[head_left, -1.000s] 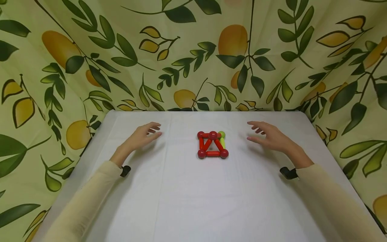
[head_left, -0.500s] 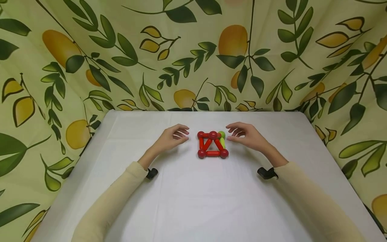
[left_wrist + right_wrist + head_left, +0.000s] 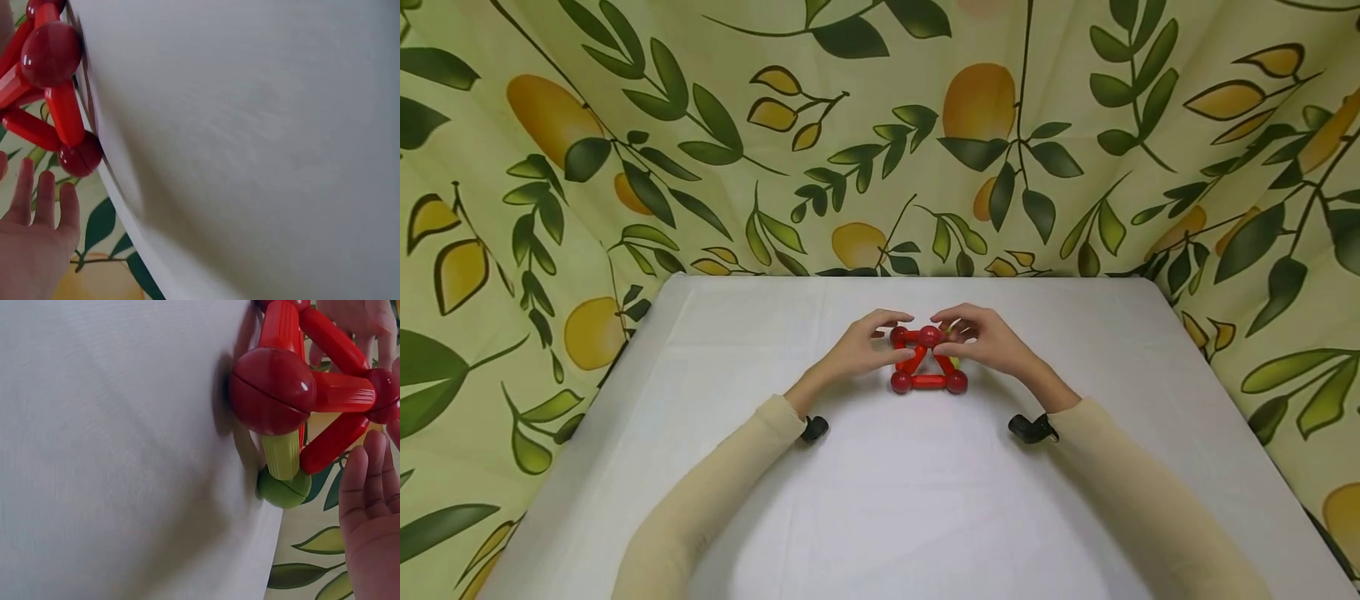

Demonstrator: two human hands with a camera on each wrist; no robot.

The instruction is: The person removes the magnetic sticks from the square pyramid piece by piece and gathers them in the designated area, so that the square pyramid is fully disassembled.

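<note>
Both hands have come in from the two sides of the table (image 3: 880,492) and are now at the ball-and-rod structure (image 3: 943,362), which stands where it stood half a second ago, its shape the same. The left hand (image 3: 865,346) is at its left side, the thumb in front and the other fingers behind; the right hand (image 3: 988,337) mirrors it on the right, in front of much of the green end. The top ball (image 3: 929,337) sits between the two sets of fingers. On each hand the gap between thumb and forefinger is wide, and in the wrist views the fingers in sight look nearly straight, curled round nothing. Whether any fingertip already touches a ball or rod cannot be told. The right wrist view shows the green ball (image 3: 285,489) and the green rod (image 3: 281,456) low in the structure, by the white surface, with the rest red. As a judgement, the change means that the reach is all but complete: the structure is framed from both sides, but no firm hold is evident and it still rests on the table.
</note>
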